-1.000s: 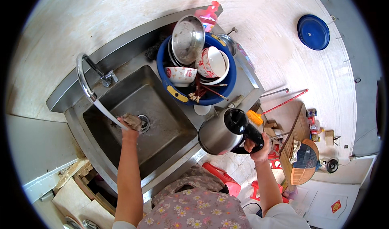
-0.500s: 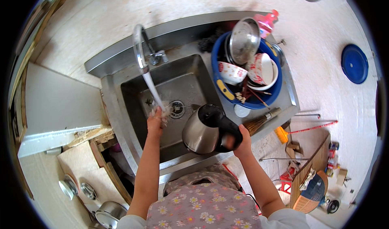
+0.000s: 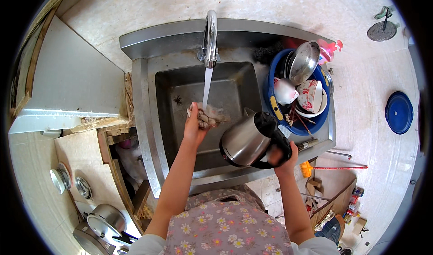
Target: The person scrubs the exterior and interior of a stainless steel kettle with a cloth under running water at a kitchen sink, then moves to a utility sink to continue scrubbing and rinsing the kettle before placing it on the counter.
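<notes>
My right hand (image 3: 287, 161) is wrapped round the black handle of a steel electric kettle (image 3: 243, 140). The kettle is tilted over the sink's front right part, its dark open mouth facing up and away. In my left hand (image 3: 195, 123) is a wet, pale, crumpled cloth (image 3: 208, 116), held under the running water. The stream falls from a curved chrome faucet (image 3: 210, 43) straight above the cloth. Both are over the steel sink basin (image 3: 173, 81), whose drain is hidden behind the cloth and hand.
On the right of the counter stands a blue basin (image 3: 273, 92) full of bowls, a metal lid and chopsticks. A pink bottle (image 3: 328, 51) is behind it, and a brush (image 3: 308, 144) lies in front. Left of the sink are a white panel (image 3: 72, 74) and a pot (image 3: 106, 216).
The view has swung, shifting the sink rightward in the picture. My left hand now shows the cloth bunched in its fingers under the stream. The kettle stays in my right hand.
</notes>
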Demonstrator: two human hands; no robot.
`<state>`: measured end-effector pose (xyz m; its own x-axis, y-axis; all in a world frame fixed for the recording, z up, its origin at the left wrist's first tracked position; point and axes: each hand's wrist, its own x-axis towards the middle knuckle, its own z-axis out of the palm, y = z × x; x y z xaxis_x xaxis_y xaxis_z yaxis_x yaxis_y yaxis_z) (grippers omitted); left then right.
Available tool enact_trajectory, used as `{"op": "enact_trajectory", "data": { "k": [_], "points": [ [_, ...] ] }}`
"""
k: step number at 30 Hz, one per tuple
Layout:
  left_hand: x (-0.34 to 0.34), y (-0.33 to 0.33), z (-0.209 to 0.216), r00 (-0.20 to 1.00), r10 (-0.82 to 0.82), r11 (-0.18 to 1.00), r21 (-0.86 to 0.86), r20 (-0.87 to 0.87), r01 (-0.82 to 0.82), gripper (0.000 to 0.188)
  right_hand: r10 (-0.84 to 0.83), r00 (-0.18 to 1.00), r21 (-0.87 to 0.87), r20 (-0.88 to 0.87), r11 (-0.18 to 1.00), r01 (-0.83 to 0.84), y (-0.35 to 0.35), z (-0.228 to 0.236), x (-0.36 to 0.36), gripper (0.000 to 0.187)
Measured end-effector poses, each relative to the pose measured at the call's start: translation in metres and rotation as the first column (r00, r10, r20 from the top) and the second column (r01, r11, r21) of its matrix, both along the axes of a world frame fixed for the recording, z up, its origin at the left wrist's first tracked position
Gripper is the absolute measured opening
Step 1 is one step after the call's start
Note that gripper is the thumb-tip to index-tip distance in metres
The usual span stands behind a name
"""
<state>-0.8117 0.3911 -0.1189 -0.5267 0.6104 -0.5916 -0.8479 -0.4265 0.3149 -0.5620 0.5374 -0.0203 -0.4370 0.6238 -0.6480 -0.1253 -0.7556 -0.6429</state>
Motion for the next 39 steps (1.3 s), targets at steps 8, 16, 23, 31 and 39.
{"op": "enact_trajectory", "data": {
  "k": [8, 16, 23, 31, 39],
  "points": [
    [-0.015, 0.052, -0.074, 0.972, 0.111, 0.963, 0.22, 0.209, -0.158, 0.033, -0.036, 0.996, 0.087, 0.081, 0.996, 0.029, -0.005, 0.027, -0.002, 0.046],
    [-0.012, 0.059, -0.05, 0.973, 0.227, 0.961, -0.174, 0.049, -0.216, 0.026, -0.136, 0.989, 0.1, 0.058, 0.987, 0.129, -0.004, 0.032, 0.014, 0.045],
    [-0.003, 0.072, -0.017, 0.992, -0.118, 0.848, -0.525, -0.046, 0.077, 0.028, -0.124, 0.991, 0.077, 0.057, 0.99, 0.119, -0.005, 0.025, 0.028, 0.045],
    [-0.075, 0.173, 0.002, 0.982, -0.046, 0.943, -0.332, -0.185, -0.019, 0.027, -0.113, 0.992, 0.132, 0.061, 0.986, 0.104, -0.011, 0.038, 0.05, 0.047],
    [-0.139, 0.208, 0.036, 0.985, 0.031, 0.983, -0.175, -0.172, -0.062, 0.013, -0.042, 0.999, 0.183, 0.013, 0.982, 0.039, -0.014, 0.041, 0.094, 0.052]
  ]
}}
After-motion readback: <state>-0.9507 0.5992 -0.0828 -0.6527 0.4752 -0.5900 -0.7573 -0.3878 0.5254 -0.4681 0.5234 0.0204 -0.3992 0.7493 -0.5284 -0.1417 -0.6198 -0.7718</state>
